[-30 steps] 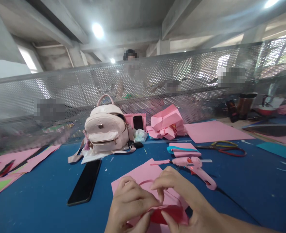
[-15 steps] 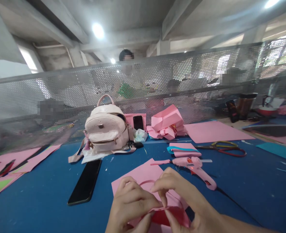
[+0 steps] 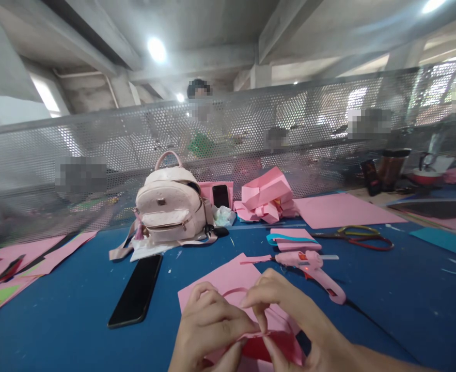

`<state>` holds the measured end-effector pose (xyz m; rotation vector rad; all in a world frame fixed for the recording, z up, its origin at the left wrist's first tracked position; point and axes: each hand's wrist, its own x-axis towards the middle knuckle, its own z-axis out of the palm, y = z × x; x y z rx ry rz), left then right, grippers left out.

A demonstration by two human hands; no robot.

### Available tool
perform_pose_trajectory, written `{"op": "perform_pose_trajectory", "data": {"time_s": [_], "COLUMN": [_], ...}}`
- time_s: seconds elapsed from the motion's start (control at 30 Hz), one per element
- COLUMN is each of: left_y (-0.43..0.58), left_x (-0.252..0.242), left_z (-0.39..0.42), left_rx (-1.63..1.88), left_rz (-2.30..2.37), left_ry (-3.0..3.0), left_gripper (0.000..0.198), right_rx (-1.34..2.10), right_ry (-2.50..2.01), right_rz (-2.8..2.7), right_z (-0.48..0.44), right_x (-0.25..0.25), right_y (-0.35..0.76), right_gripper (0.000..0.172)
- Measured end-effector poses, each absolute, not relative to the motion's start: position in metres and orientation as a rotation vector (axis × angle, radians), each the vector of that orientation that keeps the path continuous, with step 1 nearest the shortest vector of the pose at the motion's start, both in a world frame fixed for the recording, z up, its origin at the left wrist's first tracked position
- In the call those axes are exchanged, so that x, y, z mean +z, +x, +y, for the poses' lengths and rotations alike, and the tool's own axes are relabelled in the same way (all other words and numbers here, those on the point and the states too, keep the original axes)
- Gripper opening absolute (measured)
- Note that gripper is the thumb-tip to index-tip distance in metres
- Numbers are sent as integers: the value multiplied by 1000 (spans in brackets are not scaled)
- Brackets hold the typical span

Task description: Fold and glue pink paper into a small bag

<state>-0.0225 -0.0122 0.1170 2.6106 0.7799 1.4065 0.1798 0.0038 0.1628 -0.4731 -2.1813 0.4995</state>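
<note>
Two hands at bottom centre, both on one folded paper piece (image 3: 256, 349), pink along the edge, red on the face. Left hand (image 3: 210, 325): fingers curled over the left end, thumb underneath, gripping. Right hand (image 3: 301, 320): index finger and thumb pinching the upper edge around the middle; other fingers bent, partly hidden. Piece sits low in view, over a pink sheet (image 3: 204, 289) lying on the blue table (image 3: 65, 294).

Left of the left hand: black phone (image 3: 135, 292), flat, screen dark. Beyond the right hand: pink glue gun (image 3: 309, 266) on its side, red light showing, nozzle left, cord (image 3: 378, 328) running to lower right. Thin pink strip (image 3: 255, 259) by the nozzle; can't tell if they touch. Just past the gun: small pink packet (image 3: 293, 245) with a blue band (image 3: 292, 237) across it. Right of that, scissors (image 3: 351, 235), yellow and red handles, blades pointing left.

Further back: pale pink backpack (image 3: 169, 206) upright, second phone (image 3: 220, 196) propped near it, heap of folded pink paper (image 3: 266, 199), flat pink sheet right of the heap. Brown cup (image 3: 392, 168) far right.

Behind it all: perforated metal screen (image 3: 135, 134); one person (image 3: 200, 111) beyond it, head above the top edge.
</note>
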Motion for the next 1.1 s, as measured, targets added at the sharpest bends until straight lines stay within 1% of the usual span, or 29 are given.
{"op": "perform_pose_trajectory", "data": {"time_s": [0.07, 0.2, 0.37, 1.1], "left_y": [-25, -26, -28, -28], "left_x": [119, 120, 121, 121], "left_z": [-13, -13, -14, -14], "left_rx": [1444, 1360, 1337, 1319], "left_rz": [765, 762, 746, 753], "left_ry": [2601, 2608, 2617, 2613], "left_gripper": [33, 39, 40, 41], "right_rx": [497, 483, 481, 466], "right_ry": [-462, -436, -455, -475], "right_rz": [-2171, -2160, -2169, -2174], "right_z": [2, 1, 3, 2], "right_x": [163, 160, 156, 157], "right_y": [180, 180, 180, 181], "right_gripper": [41, 40, 40, 42]}}
